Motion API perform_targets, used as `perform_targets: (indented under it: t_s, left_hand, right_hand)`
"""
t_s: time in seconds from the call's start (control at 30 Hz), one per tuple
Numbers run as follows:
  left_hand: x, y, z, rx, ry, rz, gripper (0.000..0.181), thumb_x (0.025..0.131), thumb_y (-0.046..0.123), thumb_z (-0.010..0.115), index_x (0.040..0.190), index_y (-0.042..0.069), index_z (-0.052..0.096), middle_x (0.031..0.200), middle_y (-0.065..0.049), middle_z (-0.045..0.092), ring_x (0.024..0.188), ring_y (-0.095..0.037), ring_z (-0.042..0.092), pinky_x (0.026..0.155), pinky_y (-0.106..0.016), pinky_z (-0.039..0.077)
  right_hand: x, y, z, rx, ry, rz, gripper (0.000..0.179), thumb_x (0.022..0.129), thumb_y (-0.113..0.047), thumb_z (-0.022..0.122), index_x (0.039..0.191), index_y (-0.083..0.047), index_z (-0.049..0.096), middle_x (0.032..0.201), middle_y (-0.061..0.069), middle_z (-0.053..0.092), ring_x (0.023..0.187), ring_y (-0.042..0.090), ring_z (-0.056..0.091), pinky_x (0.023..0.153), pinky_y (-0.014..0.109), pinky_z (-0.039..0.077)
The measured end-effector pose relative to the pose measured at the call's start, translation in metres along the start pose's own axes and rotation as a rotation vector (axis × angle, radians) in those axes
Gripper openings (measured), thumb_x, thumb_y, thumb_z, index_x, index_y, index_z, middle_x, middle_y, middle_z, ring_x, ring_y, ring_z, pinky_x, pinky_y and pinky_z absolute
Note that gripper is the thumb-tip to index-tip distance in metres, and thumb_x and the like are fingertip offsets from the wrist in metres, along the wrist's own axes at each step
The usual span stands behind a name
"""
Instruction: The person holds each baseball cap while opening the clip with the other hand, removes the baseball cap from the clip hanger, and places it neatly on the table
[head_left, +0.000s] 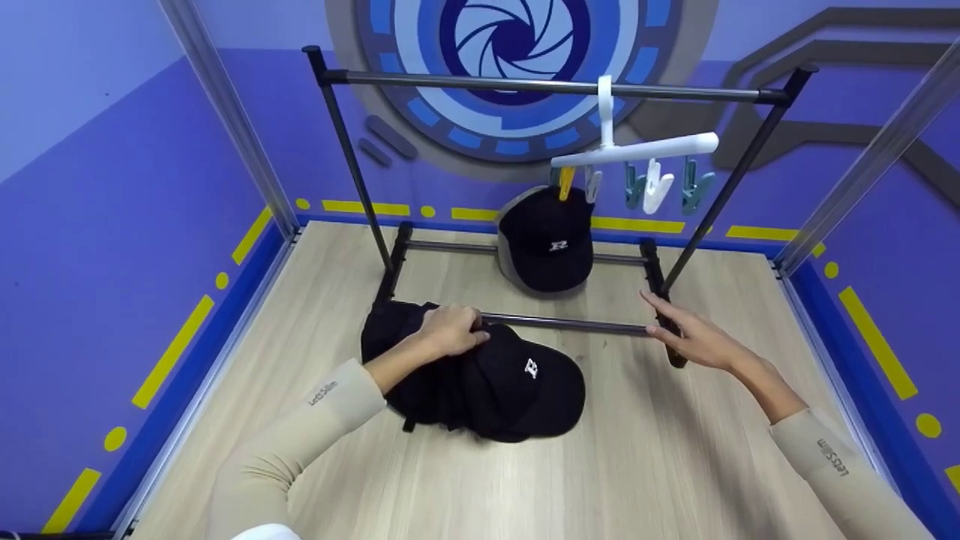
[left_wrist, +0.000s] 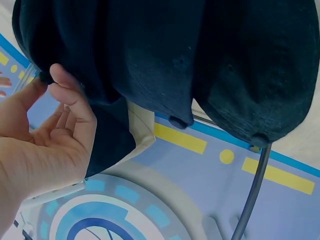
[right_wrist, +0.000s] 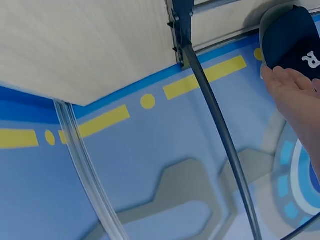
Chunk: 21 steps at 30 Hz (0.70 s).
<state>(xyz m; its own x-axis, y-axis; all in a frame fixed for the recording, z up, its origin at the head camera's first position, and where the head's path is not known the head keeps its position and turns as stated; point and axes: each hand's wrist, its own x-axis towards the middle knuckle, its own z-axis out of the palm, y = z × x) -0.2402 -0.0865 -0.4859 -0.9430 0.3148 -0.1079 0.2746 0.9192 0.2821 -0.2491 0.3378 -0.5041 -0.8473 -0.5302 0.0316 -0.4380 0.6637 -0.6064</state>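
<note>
Several black caps (head_left: 420,397) lie nested in a row on the table, over the left foot of a dark rack. The front black cap (head_left: 551,394) has a white letter on it and its brim points right. My left hand (head_left: 450,330) pinches this front cap at its crown, where thumb and forefinger (left_wrist: 67,95) meet near the top button. Near the rack's right foot my right hand (head_left: 697,337) is held out, fingers extended and holding nothing. Another black cap (head_left: 546,236) with grey sides hangs from a white hanger (head_left: 637,152), below a yellow clip (head_left: 566,184).
The rack's top bar (head_left: 480,81) carries the hanger, which also has white, grey and green clips (head_left: 634,186). A low front bar (head_left: 570,323) runs between the rack's feet. Blue printed walls (head_left: 150,247) enclose the wooden table (head_left: 652,465) at the back and sides.
</note>
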Motion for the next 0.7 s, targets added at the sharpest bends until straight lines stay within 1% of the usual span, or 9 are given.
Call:
perform_targets:
  t_s: [0.1, 0.17, 0.27, 0.33, 0.4, 0.53, 0.6, 0.63, 0.7]
  left_hand:
    - [0.005, -0.004, 0.0, 0.001, 0.044, 0.024, 0.023, 0.096, 0.031, 0.069, 0.09, 0.009, 0.073, 0.094, -0.012, 0.075, 0.091, -0.032, 0.072, 0.078, -0.056, 0.056]
    - [0.009, -0.006, 0.0, -0.013, 0.062, 0.044, 0.021, 0.096, 0.028, 0.069, 0.089, 0.009, 0.073, 0.092, -0.012, 0.075, 0.089, -0.032, 0.072, 0.077, -0.056, 0.056]
    - [0.017, -0.007, -0.003, -0.034, 0.07, 0.088, 0.017, 0.095, 0.022, 0.068, 0.091, 0.006, 0.074, 0.093, -0.013, 0.076, 0.09, -0.034, 0.072, 0.077, -0.055, 0.057]
    - [0.023, -0.006, -0.006, -0.027, 0.076, 0.111, 0.016, 0.095, 0.019, 0.068, 0.092, 0.005, 0.074, 0.094, -0.014, 0.076, 0.091, -0.035, 0.073, 0.077, -0.056, 0.058]
    - [0.03, -0.005, -0.008, 0.002, 0.093, 0.126, 0.015, 0.095, 0.017, 0.067, 0.092, 0.003, 0.073, 0.094, -0.016, 0.076, 0.092, -0.037, 0.073, 0.077, -0.056, 0.058]
    - [0.046, -0.001, -0.011, 0.057, 0.125, 0.122, 0.014, 0.096, 0.016, 0.065, 0.094, 0.003, 0.07, 0.097, -0.017, 0.076, 0.095, -0.038, 0.073, 0.077, -0.057, 0.058]
    - [0.055, 0.0, -0.013, 0.058, 0.144, 0.118, 0.013, 0.096, 0.015, 0.065, 0.095, 0.002, 0.07, 0.098, -0.017, 0.076, 0.096, -0.038, 0.074, 0.076, -0.056, 0.059]
    - [0.06, 0.001, -0.013, 0.049, 0.149, 0.111, 0.013, 0.096, 0.015, 0.065, 0.097, 0.002, 0.069, 0.101, -0.017, 0.075, 0.098, -0.038, 0.073, 0.077, -0.056, 0.059]
    - [0.069, 0.001, -0.014, 0.046, 0.165, 0.11, 0.014, 0.095, 0.014, 0.065, 0.101, 0.001, 0.067, 0.104, -0.019, 0.074, 0.101, -0.038, 0.072, 0.077, -0.056, 0.059]
  right_hand:
    - [0.008, -0.004, -0.007, -0.04, -0.009, 0.004, 0.063, 0.108, -0.024, 0.052, 0.162, -0.008, 0.026, 0.164, 0.028, 0.028, 0.148, 0.053, 0.029, 0.115, 0.071, 0.026]
    - [0.014, -0.006, -0.011, -0.084, -0.011, -0.005, 0.062, 0.107, -0.024, 0.053, 0.161, -0.005, 0.028, 0.164, 0.029, 0.028, 0.149, 0.053, 0.029, 0.116, 0.07, 0.026]
    - [0.026, -0.005, -0.016, -0.132, -0.012, -0.019, 0.061, 0.107, -0.022, 0.054, 0.159, -0.002, 0.03, 0.162, 0.03, 0.031, 0.148, 0.053, 0.031, 0.116, 0.069, 0.028]
    - [0.034, -0.005, -0.018, -0.125, -0.018, -0.016, 0.061, 0.107, -0.022, 0.054, 0.159, -0.001, 0.03, 0.162, 0.03, 0.031, 0.147, 0.052, 0.032, 0.116, 0.068, 0.029]
    - [0.043, -0.004, -0.02, -0.093, -0.025, -0.001, 0.061, 0.108, -0.022, 0.053, 0.16, -0.003, 0.028, 0.162, 0.029, 0.031, 0.147, 0.052, 0.032, 0.116, 0.068, 0.029]
    - [0.058, -0.005, -0.023, -0.055, -0.029, 0.019, 0.063, 0.108, -0.023, 0.052, 0.161, -0.004, 0.025, 0.162, 0.028, 0.031, 0.147, 0.05, 0.033, 0.117, 0.067, 0.029]
    - [0.066, -0.006, -0.024, -0.065, -0.024, 0.019, 0.063, 0.108, -0.023, 0.052, 0.161, -0.002, 0.026, 0.161, 0.029, 0.033, 0.146, 0.05, 0.035, 0.117, 0.066, 0.03]
    - [0.069, -0.006, -0.024, -0.07, -0.021, 0.019, 0.063, 0.108, -0.024, 0.052, 0.16, -0.002, 0.026, 0.161, 0.03, 0.033, 0.145, 0.05, 0.038, 0.116, 0.066, 0.03]
    - [0.076, -0.005, -0.025, -0.066, -0.016, 0.022, 0.062, 0.108, -0.024, 0.052, 0.16, -0.001, 0.027, 0.161, 0.029, 0.033, 0.145, 0.05, 0.038, 0.117, 0.066, 0.03]
